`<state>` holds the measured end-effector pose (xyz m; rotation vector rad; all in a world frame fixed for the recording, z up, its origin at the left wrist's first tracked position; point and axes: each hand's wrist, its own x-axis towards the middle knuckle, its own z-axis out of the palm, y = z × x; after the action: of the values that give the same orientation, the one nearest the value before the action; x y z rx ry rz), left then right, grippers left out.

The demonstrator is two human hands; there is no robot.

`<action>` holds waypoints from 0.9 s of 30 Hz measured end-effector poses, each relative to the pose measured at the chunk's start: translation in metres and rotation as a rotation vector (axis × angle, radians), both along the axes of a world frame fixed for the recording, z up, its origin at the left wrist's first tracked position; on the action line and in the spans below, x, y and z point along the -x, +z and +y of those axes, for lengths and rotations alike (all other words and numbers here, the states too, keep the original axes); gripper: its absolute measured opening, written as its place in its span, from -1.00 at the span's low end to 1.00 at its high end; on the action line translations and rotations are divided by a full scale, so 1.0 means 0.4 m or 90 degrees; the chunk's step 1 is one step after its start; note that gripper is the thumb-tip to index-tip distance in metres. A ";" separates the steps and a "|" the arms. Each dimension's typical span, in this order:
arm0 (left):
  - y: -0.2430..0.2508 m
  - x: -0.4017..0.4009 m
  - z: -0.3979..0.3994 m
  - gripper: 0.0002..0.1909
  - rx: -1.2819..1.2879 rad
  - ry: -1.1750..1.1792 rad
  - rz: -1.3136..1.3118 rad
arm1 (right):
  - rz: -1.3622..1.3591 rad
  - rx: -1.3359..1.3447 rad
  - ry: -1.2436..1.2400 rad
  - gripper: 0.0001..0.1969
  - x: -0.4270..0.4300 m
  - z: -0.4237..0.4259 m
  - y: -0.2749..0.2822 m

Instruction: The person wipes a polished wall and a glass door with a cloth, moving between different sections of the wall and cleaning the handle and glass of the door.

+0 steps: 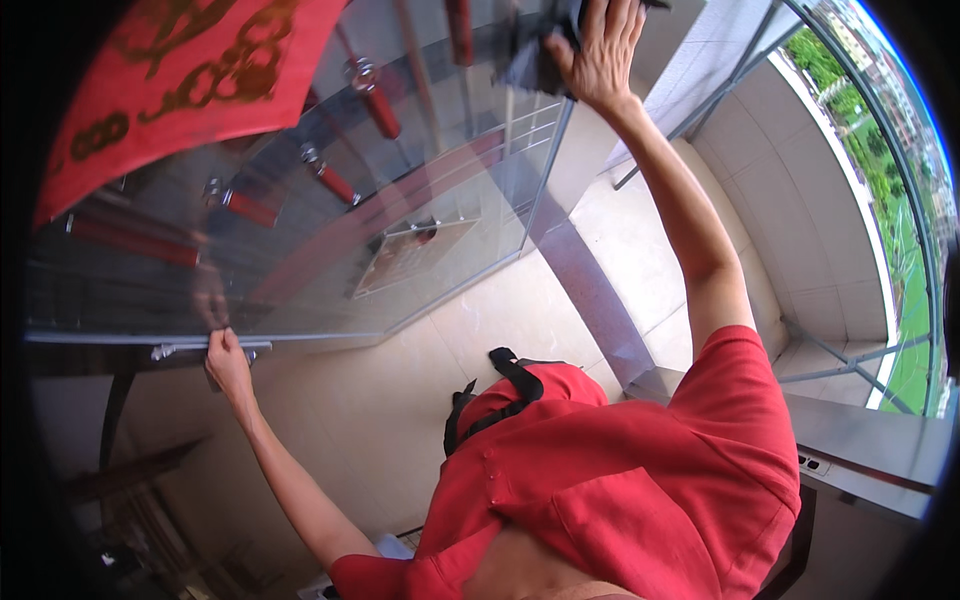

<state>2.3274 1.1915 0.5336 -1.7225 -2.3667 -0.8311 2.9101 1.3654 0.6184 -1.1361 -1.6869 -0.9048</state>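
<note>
My right hand [604,56] presses a dark cloth [536,64] flat against the glass door panel [450,195], near its far upper edge, with the fingers spread. Lower left, my left hand [229,364] grips the metal door handle [176,349] on the panel's near edge; the fingers curl around it. A red paper decoration with gold pattern [217,75] hangs on the glass at upper left. Red and chrome fittings [375,97] show in or through the glass, some perhaps reflections. The cloth looks slightly blurred.
Pale tiled floor [480,307] lies below, crossed by a dark stone threshold strip [585,277]. At right a low tiled wall [802,217] and metal bars [930,247] border a view of greenery and buildings. A wall socket [814,463] is at lower right.
</note>
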 end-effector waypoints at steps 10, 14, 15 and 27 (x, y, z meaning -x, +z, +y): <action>-0.013 0.002 0.005 -0.81 -0.014 -0.019 -0.045 | 0.341 -0.169 0.043 -0.24 -0.048 0.092 0.048; -0.003 -0.021 0.001 -0.81 -0.026 -0.005 -0.042 | 0.479 -0.026 0.020 -0.22 -0.020 0.045 -0.205; 0.000 -0.027 0.004 -0.81 -0.035 -0.008 -0.048 | 0.512 0.021 0.015 -0.21 -0.013 0.035 -0.269; 0.062 -0.124 -0.033 -0.89 -0.320 -0.042 0.250 | 0.330 -0.030 0.038 -0.12 -0.064 0.069 0.051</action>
<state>2.3770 1.1782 0.5583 -1.5774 -1.6803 -0.8997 2.9356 1.3931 0.6389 -1.1611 -1.2593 -0.5454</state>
